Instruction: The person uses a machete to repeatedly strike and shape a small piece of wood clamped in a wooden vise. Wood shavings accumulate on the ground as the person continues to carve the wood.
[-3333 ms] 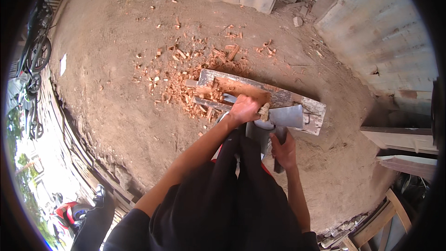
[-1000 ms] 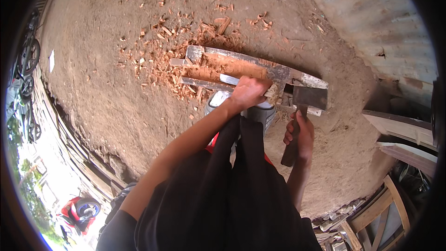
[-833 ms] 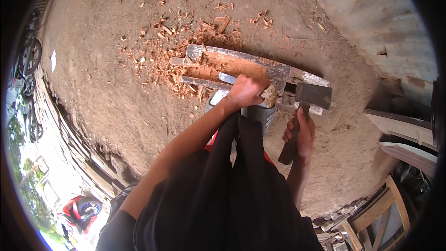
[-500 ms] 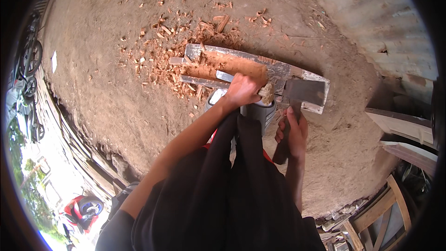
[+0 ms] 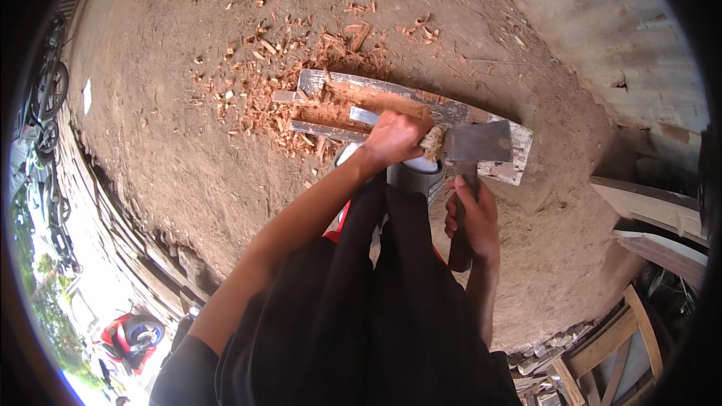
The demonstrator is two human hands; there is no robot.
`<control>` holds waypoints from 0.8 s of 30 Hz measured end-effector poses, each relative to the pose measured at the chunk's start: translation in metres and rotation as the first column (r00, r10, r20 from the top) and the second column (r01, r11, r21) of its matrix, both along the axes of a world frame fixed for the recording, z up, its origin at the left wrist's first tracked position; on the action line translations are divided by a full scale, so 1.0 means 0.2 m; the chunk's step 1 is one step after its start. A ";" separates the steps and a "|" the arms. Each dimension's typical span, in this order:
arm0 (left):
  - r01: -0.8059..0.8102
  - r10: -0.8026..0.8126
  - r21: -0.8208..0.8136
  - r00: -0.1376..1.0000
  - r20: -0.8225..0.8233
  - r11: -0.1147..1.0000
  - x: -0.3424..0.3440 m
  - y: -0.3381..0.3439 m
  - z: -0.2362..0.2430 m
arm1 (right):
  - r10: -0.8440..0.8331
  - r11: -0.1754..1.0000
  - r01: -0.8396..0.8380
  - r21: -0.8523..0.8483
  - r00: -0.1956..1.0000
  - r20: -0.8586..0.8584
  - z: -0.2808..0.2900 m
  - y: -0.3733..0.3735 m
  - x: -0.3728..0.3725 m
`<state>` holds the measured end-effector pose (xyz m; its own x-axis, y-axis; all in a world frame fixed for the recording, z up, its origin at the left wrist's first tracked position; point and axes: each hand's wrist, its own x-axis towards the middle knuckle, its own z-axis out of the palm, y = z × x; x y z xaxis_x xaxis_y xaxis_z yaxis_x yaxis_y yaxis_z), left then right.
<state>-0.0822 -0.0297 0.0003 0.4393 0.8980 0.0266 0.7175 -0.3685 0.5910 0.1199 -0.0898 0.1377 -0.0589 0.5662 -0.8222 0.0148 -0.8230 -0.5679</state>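
My left hand (image 5: 395, 137) is closed around a chisel (image 5: 362, 115). Its flat metal blade points left into the hollowed reddish part of a long wooden piece (image 5: 500, 124), whose outer faces carry worn dark and white paint. The pale, frayed handle end sticks out on the right of my fist. My right hand (image 5: 476, 214) grips the dark handle of a hatchet (image 5: 479, 141). The blunt side of its head is right beside the chisel's handle end; whether they touch I cannot tell.
Reddish wood chips (image 5: 263, 49) lie scattered over the dirt ground beyond and left of the wood. My shoe (image 5: 417, 177) is beneath the near edge. Corrugated metal sheets (image 5: 609, 30) stand at right, wooden frames (image 5: 617, 338) lower right, motorcycles (image 5: 135, 338) at left.
The hatchet head has swung left, up to the chisel's handle end. My left hand and the chisel stay almost in place.
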 end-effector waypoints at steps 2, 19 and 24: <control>0.034 -0.034 -0.010 0.999 0.026 0.999 0.04 0.04 0.01 | -0.024 1.000 0.025 -0.004 0.999 0.024 0.02 0.00 0.02; -0.022 0.026 -0.034 0.993 0.113 0.999 0.08 0.05 -0.05 | -0.157 0.986 0.154 0.057 0.986 0.048 0.11 0.05 0.12; -0.090 0.089 0.000 0.991 0.104 0.996 0.04 0.07 -0.10 | -0.140 0.989 0.137 0.056 0.988 0.061 0.08 0.03 0.09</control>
